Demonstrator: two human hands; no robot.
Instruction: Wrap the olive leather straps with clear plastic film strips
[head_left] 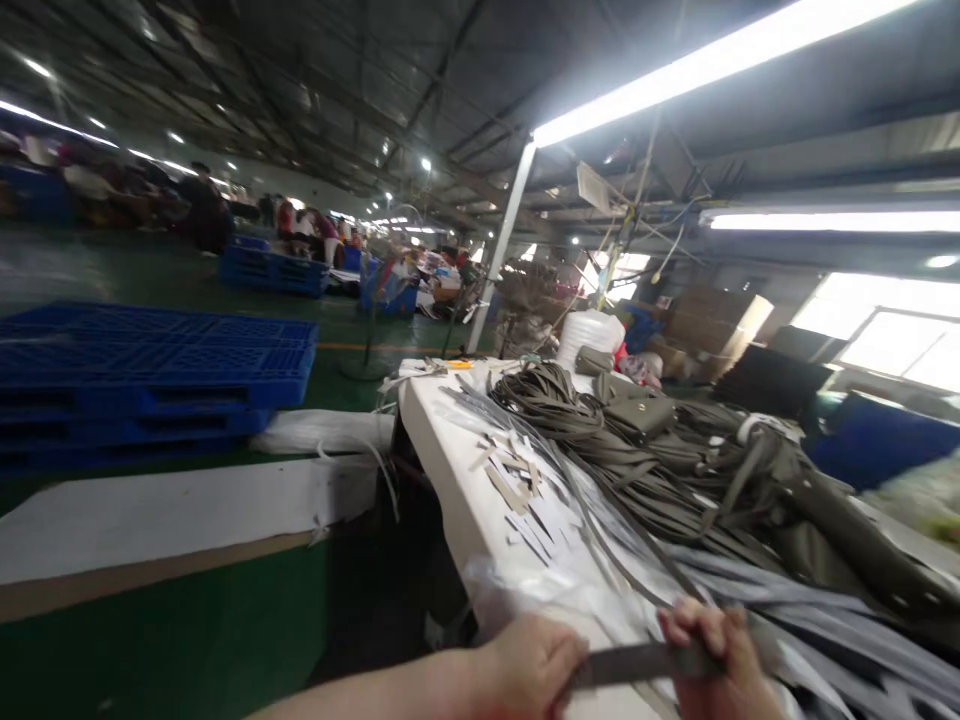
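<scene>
A dark grey-green strap (622, 664) is stretched between my two hands at the bottom of the view, over the near part of the white table (442, 430). My left hand (536, 655) is closed on the strap's left end. Curled round its right part are the fingers of my right hand (709, 645), somewhat blurred. Beyond them lies a large heap of similar straps (630, 460), with a flap piece (639, 416) on top. White and tan strips (525, 490) are scattered left of the heap. Clear plastic (510, 595) lies just behind my left hand.
Blue pallets (157, 350) are stacked on the green floor at the left. A white sheet (180, 515) lies nearer, beside the table. A white post (502, 245) rises behind the table's far end. Several people (304, 230) are in the far background.
</scene>
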